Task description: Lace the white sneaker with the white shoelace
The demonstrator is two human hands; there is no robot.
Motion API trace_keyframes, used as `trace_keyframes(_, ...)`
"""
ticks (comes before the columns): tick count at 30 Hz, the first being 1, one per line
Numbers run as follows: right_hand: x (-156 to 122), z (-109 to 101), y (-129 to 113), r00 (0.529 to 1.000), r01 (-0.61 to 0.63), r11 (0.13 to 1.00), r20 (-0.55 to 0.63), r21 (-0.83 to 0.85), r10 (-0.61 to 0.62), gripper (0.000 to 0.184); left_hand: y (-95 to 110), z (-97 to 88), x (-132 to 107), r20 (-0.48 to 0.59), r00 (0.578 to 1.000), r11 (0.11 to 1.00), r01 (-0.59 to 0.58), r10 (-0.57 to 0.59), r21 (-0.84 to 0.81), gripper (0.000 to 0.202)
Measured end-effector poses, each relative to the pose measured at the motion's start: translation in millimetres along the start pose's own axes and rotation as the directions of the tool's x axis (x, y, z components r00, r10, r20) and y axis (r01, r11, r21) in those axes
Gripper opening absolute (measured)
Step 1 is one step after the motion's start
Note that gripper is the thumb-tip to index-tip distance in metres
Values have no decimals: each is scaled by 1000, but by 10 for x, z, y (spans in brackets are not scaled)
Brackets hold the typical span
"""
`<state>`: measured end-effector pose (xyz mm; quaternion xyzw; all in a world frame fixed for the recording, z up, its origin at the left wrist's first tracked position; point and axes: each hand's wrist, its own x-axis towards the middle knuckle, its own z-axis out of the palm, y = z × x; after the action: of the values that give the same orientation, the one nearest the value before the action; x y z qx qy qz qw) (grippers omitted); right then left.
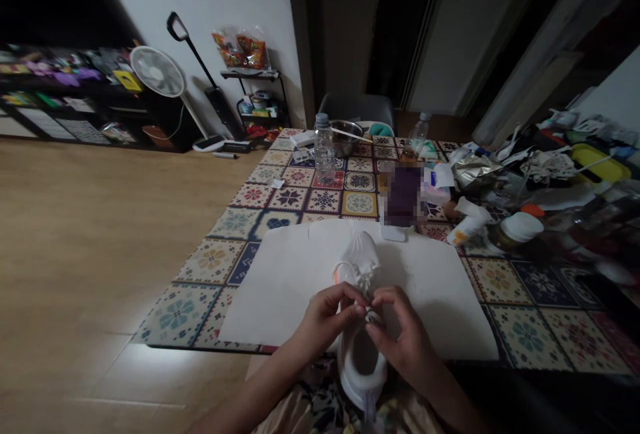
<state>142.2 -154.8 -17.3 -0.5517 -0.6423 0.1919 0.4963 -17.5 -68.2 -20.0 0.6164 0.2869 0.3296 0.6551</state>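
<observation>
The forearms (pixel 263 387) lie nearest, with a table (pixel 210 257) beyond and paper (pixel 285 287) spread on it. A shoe (pixel 361 257) straddles the paper's near edge, toe away; the left hand (pixel 330 312) and right hand (pixel 404 331) both pinch its laces (pixel 371 316).

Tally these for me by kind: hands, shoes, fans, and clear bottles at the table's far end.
Hands: 2 (left hand, right hand)
Shoes: 1 (white shoe)
Fans: 1 (white fan)
Clear bottles: 2 (nearer bottle, farther bottle)
Total: 6
</observation>
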Motion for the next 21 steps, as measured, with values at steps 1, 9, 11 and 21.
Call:
trace_keyframes(1,0,-5,-6,997,70,995,-14,-75,-71,22,-5,3,9,7,999,999,32,-32,-40,44)
trace_keyframes(9,45,-25,-74,933,349,830,75,-434,-353,23,15,6,64,40,990,978,142,-138,-153,48)
trace_keyframes(11,53,-24,-81,932,339,848,25,-407,-361,19,30,0,70,51,990,977,138,-132,-161,48)
trace_keyframes(21,-11,-59,29,946,314,947,100,-63,-307,13,-137,-137,221,-111,989,983,-82,101,166,52)
